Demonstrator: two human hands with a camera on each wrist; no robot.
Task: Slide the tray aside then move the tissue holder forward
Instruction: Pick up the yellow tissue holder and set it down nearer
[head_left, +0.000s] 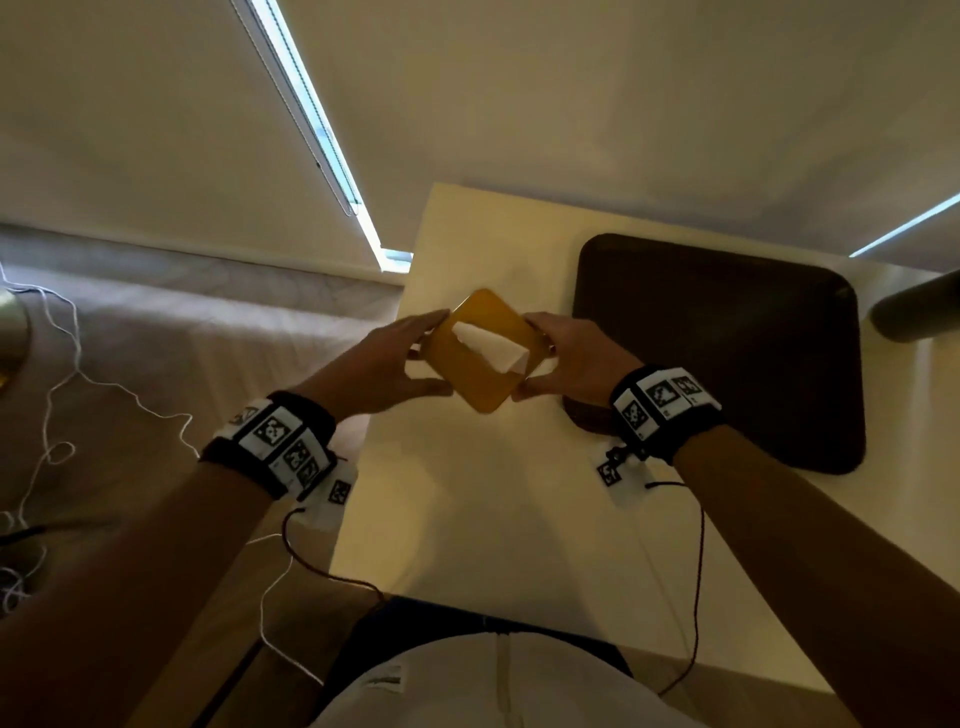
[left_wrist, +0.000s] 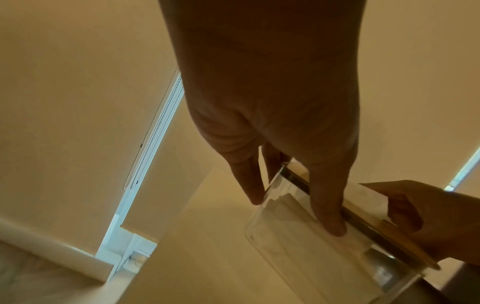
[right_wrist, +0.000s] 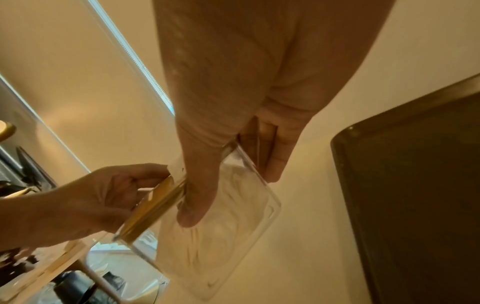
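The tissue holder (head_left: 467, 387) has a yellow-brown lid, a clear body and a white tissue (head_left: 493, 348) sticking out of its top. It is near the left edge of the cream table (head_left: 493, 519), turned corner-on to me. My left hand (head_left: 434, 351) grips its left side between fingers and thumb, and my right hand (head_left: 540, 358) grips its right side the same way. The left wrist view shows my left hand (left_wrist: 293, 214) straddling a corner of the holder (left_wrist: 298, 257). My right hand (right_wrist: 231, 197) clasps the clear wall of the holder (right_wrist: 221, 246). The dark brown tray (head_left: 727, 353) lies flat to the right.
A dark cylinder (head_left: 914, 312) pokes in beyond the tray's far right corner. Thin cables (head_left: 696, 571) run across the near table. Left of the table lie a pale floor and a white cord (head_left: 67, 374). A drawn blind (head_left: 623, 104) stands close behind the table.
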